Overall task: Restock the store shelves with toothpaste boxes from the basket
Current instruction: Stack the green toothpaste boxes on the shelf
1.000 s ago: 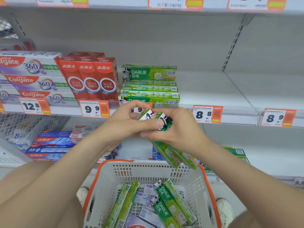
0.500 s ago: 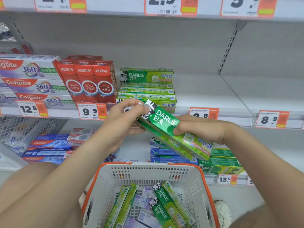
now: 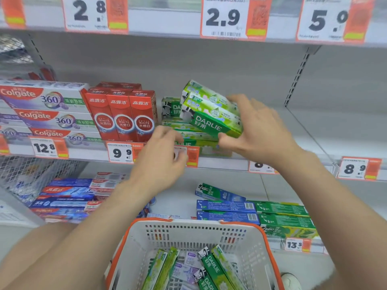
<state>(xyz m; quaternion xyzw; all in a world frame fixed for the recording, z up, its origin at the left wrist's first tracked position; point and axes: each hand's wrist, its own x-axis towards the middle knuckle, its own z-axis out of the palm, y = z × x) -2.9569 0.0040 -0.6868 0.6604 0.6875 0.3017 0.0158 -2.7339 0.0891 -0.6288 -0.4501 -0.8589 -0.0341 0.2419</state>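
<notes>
My right hand [image 3: 257, 130] grips a small bundle of green Darlie toothpaste boxes [image 3: 209, 114], thumb under their near edge and fingers over the far side. The bundle is tilted, its left end raised, just above the stack of green Darlie boxes [image 3: 194, 135] on the middle shelf. Below and to the left, my left hand [image 3: 163, 155] hovers by the shelf's front edge with loosely curled fingers and nothing in it. The white basket with an orange rim [image 3: 117, 256] sits low in front of me. It holds several more green Darlie boxes [image 3: 211, 268] and some purple ones.
Red toothpaste boxes [image 3: 123, 116] stand upright left of the Darlie stack, with Colgate boxes [image 3: 46, 109] beyond them. The middle shelf [image 3: 303, 130] is bare right of my right hand. On the lower shelf lie blue boxes [image 3: 226, 208] and green boxes [image 3: 282, 214]. A wire bin [image 3: 31, 174] is at the left.
My right hand has lifted the green boxes up and away to the Darlie stack on the shelf. My left hand has let go of them and stayed lower.
</notes>
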